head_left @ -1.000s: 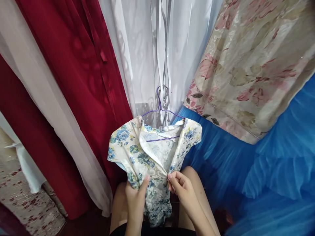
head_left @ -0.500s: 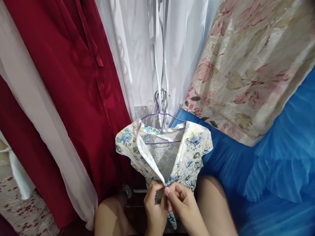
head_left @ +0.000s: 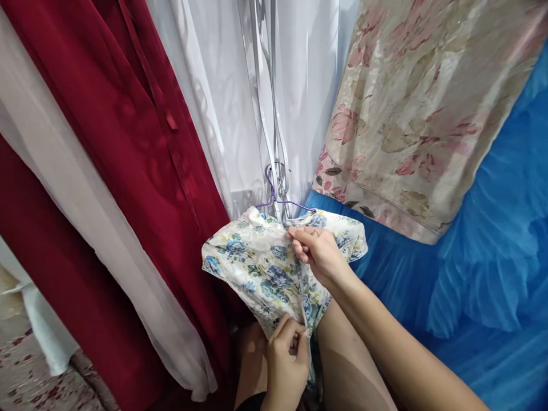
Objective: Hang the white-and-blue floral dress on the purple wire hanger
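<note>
A white blouse [head_left: 257, 257] with blue and yellow-green flowers hangs on a purple wire hanger [head_left: 272, 198]. Its front edges now lie together along a line down the middle. My right hand [head_left: 317, 248] is closed in a pinch at the top of that line, near the neckline. Lower down, my left hand [head_left: 287, 351] pinches the front edge close to my lap. Whether a small fastener sits between the fingers of either hand is too small to tell. Part of the blouse's right side is covered by my right hand and forearm.
A dark red dress [head_left: 111, 131] and a pale sheer cloth [head_left: 141, 314] hang at the left. White fabric with straps [head_left: 214, 74] is behind the hanger. To the right hang a pink-flowered beige garment [head_left: 411, 114] and blue ruffled tulle [head_left: 492, 228]. My bare knees frame the blouse.
My right hand has moved up from beside the left to the neckline. The open V of the front has closed, and its edges now meet. My left hand stays low on the front edge.
</note>
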`<control>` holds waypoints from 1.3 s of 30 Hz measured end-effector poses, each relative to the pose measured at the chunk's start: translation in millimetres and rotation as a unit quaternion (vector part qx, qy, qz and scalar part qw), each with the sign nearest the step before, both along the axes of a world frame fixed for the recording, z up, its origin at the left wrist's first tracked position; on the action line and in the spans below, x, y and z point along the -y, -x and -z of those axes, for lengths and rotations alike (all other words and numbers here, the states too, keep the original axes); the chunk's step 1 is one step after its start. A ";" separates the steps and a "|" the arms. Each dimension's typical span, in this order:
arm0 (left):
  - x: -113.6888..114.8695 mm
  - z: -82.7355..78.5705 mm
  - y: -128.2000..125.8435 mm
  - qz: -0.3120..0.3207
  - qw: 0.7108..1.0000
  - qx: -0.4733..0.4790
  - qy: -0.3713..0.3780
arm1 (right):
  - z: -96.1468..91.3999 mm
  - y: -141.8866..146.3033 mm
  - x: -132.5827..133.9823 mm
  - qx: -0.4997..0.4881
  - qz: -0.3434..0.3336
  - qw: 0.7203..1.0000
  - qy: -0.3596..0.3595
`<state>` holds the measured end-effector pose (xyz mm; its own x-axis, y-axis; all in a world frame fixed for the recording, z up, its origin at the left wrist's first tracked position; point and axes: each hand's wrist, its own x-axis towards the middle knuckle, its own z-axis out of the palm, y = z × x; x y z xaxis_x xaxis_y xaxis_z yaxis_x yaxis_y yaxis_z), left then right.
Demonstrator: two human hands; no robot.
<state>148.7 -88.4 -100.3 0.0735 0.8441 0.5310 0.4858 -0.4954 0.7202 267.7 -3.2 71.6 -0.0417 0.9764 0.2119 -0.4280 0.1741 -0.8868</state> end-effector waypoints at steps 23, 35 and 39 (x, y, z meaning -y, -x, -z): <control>-71.6 -174.8 37.7 0.021 0.976 -0.045 -0.213 | 25.6 9.3 29.0 0.140 0.028 0.979 -0.144; -113.0 -198.4 -3.5 0.096 0.993 0.003 -0.065 | 32.7 4.4 14.5 0.181 0.064 0.966 -0.174; -118.7 -209.8 -17.0 0.162 0.979 0.102 -0.074 | 17.3 2.3 1.7 0.151 0.081 0.967 -0.189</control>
